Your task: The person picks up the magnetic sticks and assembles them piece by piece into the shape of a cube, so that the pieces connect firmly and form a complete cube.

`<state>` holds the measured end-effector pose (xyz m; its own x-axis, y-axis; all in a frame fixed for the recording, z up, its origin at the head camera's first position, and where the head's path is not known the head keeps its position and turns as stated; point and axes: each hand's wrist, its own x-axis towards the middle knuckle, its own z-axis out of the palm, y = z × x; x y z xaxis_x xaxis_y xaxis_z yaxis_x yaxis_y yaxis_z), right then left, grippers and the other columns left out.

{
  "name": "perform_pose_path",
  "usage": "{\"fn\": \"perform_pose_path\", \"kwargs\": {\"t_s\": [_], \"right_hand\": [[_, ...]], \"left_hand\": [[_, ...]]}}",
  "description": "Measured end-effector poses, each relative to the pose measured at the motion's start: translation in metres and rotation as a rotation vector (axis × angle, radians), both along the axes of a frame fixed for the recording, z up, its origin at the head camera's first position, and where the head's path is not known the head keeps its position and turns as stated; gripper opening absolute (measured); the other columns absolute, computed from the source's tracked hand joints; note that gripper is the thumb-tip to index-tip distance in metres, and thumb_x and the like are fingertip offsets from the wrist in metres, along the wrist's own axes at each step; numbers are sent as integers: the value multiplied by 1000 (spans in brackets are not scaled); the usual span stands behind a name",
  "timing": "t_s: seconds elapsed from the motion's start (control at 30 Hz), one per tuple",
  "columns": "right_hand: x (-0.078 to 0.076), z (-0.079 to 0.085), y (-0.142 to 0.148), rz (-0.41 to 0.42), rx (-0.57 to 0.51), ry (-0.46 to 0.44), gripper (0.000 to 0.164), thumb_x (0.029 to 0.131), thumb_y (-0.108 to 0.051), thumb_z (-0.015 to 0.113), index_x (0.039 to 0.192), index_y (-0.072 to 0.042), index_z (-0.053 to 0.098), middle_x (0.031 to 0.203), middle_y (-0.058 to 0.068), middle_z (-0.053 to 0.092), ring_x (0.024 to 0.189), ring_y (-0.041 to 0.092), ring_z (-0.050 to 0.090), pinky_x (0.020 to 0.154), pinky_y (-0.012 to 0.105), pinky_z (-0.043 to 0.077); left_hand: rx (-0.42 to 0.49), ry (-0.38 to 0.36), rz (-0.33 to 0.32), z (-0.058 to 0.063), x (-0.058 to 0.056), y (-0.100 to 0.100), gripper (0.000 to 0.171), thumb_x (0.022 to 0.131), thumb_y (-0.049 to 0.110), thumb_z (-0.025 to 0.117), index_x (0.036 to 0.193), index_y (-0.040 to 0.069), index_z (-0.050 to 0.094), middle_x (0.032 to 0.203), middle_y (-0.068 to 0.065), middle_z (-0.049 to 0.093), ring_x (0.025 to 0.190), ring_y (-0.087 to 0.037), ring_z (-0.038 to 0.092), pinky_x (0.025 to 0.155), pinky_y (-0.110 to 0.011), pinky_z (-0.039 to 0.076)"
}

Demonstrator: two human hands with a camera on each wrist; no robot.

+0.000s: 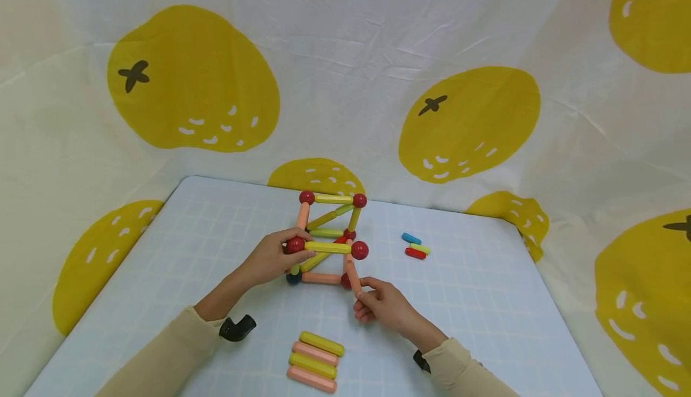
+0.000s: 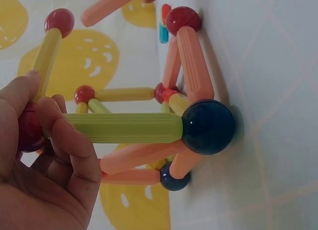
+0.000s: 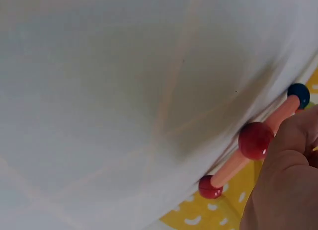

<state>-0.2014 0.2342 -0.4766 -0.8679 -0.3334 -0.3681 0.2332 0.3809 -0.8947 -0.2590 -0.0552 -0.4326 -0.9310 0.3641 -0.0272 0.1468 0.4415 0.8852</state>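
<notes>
A cube-like frame of coloured rods and balls stands on the table. My left hand (image 1: 275,258) grips a red ball (image 2: 31,128) at its near upper left corner. From that ball a yellow rod (image 1: 328,247) runs right to another red ball (image 1: 359,250), and a green rod (image 2: 126,127) goes down to a dark blue ball (image 2: 208,126). My right hand (image 1: 384,306) pinches the lower end of a pink rod (image 1: 353,278), tilted beside the near right corner. In the left wrist view, this rod's other end is apart from any ball.
Several yellow and pink rods (image 1: 313,366) lie in a row in front of the frame. To its right are short blue (image 1: 411,238), green (image 1: 420,248) and red rods (image 1: 415,253). A fruit-patterned cloth (image 1: 345,85) hangs behind the table (image 1: 486,301).
</notes>
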Motion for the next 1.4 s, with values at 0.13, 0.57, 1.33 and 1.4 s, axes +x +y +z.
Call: {"fn": "perform_pose_path", "kwargs": {"t_s": [0.13,0.57,1.33,1.4], "right_hand": [[-1,0,1,-24,-49,0,42,105,-24,58,139,-1,52,89,4,71,76,13,70,76,32,62],[-4,1,0,-57,-63,62,40,105,-21,57,140,-3,49,101,16,73,82,16,72,80,32,62],[-22,-1,-25,26,565,382,39,93,-36,74,116,-11,54,73,-1,59,60,14,52,55,24,44],[-11,2,-28,96,677,377,51,91,-45,75,121,-10,52,78,-1,59,60,14,52,55,25,46]], "left_hand": [[7,-7,3,0,1,0,36,92,34,77,122,19,66,95,-9,63,60,-18,56,57,-28,51],[-4,-14,19,1,0,1,35,93,31,76,123,18,65,101,-11,62,62,-19,57,58,-28,52],[-53,-11,17,9,-5,2,36,92,32,77,124,20,66,107,-11,65,73,-21,61,63,-30,56],[-54,-20,11,9,-5,1,36,92,32,77,125,19,65,106,-11,65,72,-21,61,63,-30,56]]}}
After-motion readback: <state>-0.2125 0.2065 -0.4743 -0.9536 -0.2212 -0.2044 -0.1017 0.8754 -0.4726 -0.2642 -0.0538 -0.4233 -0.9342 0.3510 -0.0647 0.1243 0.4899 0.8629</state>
